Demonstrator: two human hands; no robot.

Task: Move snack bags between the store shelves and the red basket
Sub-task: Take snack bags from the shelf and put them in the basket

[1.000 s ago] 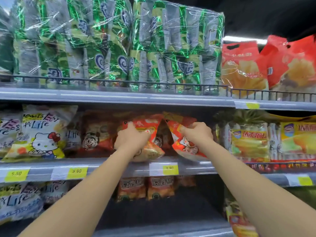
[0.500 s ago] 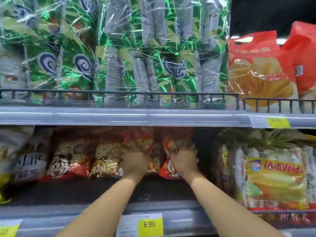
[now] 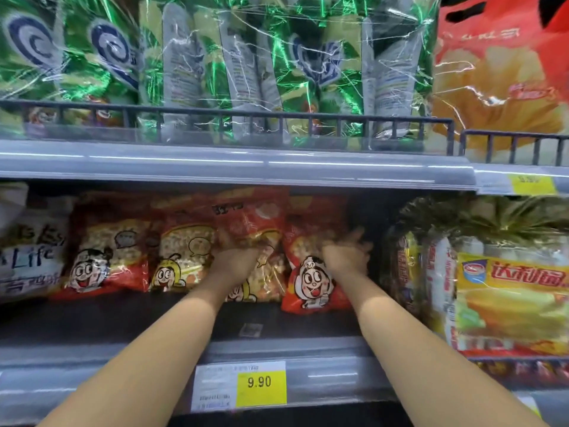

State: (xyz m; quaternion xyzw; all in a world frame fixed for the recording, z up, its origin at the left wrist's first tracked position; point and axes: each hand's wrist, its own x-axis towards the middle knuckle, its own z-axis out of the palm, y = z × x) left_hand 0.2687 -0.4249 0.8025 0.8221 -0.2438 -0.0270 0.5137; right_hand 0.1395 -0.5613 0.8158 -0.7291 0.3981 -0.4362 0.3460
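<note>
Snack bags (image 3: 107, 251) | row deep on the middle shelf (image 3: 123, 322), behind its front edge | left hand (image 3: 237, 263) grips the middle bag (image 3: 271, 278); right hand (image 3: 345, 257) blurred at the red bag (image 3: 311, 282), we cannot tell its grip | we should stand both upright before letting go.

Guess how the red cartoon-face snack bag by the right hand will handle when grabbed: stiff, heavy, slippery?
Probably floppy: the red snack bag is thin film, creased and leaning, not standing square. Likely light for its size: the clear window shows small puffed pieces. The glossy film may be slippery, and the contents could crush under a hard squeeze.
</note>
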